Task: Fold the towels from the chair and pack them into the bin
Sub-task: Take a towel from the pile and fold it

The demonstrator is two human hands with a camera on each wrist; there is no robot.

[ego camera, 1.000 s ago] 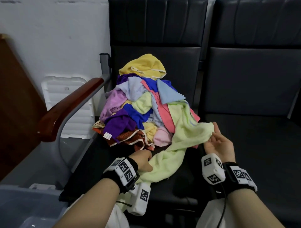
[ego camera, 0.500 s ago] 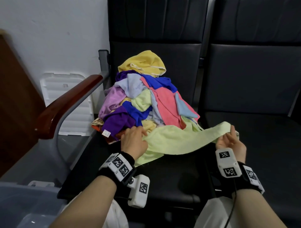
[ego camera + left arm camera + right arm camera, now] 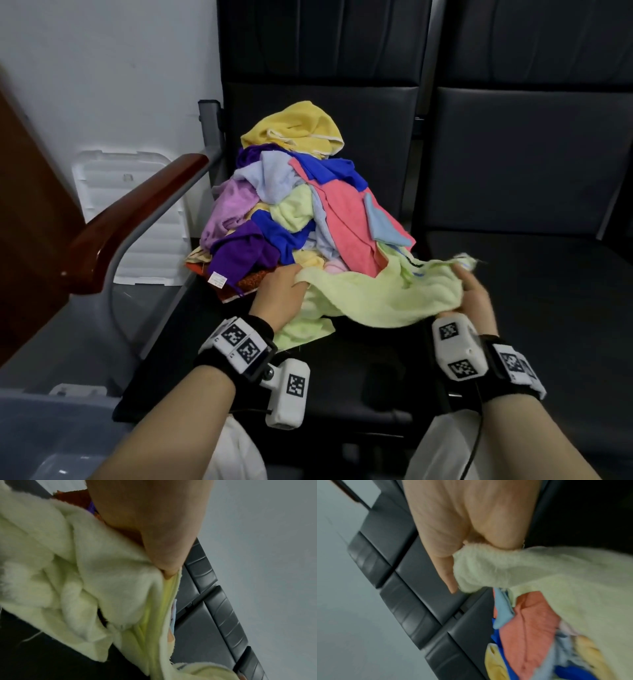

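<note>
A pile of towels (image 3: 294,205) in many colours lies on the black chair seat (image 3: 342,370). In front of it a pale green towel (image 3: 380,294) is stretched between my hands just above the seat. My left hand (image 3: 282,291) grips its left edge at the foot of the pile; the left wrist view shows the pale green towel (image 3: 85,581) bunched under that left hand (image 3: 164,555). My right hand (image 3: 474,294) pinches the right corner; in the right wrist view the pale green towel (image 3: 539,577) runs out from that right hand (image 3: 471,547). A clear bin (image 3: 41,438) shows at the lower left.
A wooden armrest (image 3: 137,219) on a grey metal frame runs along the chair's left side. A second black seat (image 3: 548,291) adjoins on the right. A white plastic lid (image 3: 137,219) leans against the wall behind the armrest. A brown panel stands far left.
Both hands have pulled the pale green towel out of the pile and spread it sideways. The left hand moved up to the pile's foot, and the right hand moved right.
</note>
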